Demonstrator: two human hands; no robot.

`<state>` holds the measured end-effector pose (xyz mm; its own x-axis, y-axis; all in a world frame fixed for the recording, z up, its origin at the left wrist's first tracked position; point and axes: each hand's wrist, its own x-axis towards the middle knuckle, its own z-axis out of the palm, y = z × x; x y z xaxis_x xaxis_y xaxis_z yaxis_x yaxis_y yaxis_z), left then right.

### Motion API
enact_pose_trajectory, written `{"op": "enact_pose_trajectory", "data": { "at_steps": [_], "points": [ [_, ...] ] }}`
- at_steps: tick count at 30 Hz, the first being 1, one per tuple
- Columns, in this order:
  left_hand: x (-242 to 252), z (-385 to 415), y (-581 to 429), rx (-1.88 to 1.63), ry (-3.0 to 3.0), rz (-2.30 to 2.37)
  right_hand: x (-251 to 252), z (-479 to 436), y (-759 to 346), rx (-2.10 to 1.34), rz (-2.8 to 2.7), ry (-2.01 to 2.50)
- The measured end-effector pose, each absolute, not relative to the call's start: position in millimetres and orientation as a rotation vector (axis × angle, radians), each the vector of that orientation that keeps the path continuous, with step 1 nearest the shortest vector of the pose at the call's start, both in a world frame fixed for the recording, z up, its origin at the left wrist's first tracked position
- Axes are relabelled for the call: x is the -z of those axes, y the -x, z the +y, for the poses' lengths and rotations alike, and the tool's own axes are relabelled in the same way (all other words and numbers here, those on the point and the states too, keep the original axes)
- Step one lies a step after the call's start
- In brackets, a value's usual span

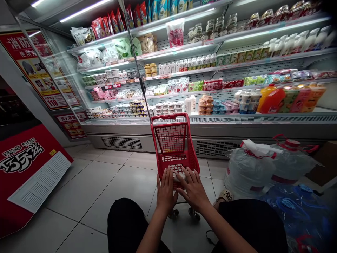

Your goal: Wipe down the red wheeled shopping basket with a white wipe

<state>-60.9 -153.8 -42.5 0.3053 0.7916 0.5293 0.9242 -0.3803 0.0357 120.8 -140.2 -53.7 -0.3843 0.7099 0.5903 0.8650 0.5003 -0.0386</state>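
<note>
The left grip (165, 189) and right grip (194, 189) rest spread flat, side by side on the near rim of the red shopping trolley (172, 140) just ahead, seemingly steadying it; rolling it toward the dairy chiller (263, 118) beyond would call for fingers closing on that rim.

Both hands (180, 189) flat on red cart (173, 144); contents apparently none.

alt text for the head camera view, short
A left hand and right hand rest flat on the near rim of a small red shopping cart facing a chilled supermarket shelf. Big water jugs stand at the right.
</note>
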Motion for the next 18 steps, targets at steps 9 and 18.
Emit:
{"op": "enact_pose_trajectory", "data": {
  "at_steps": [9,18],
  "points": [
    [48,-149,58,0.647,2.194,-1.558,56,-141,-121,0.189,-2.166,1.278],
    [45,-151,55,0.596,2.159,-1.601,56,-145,-110,0.178,-2.175,1.259]
  ]
}}
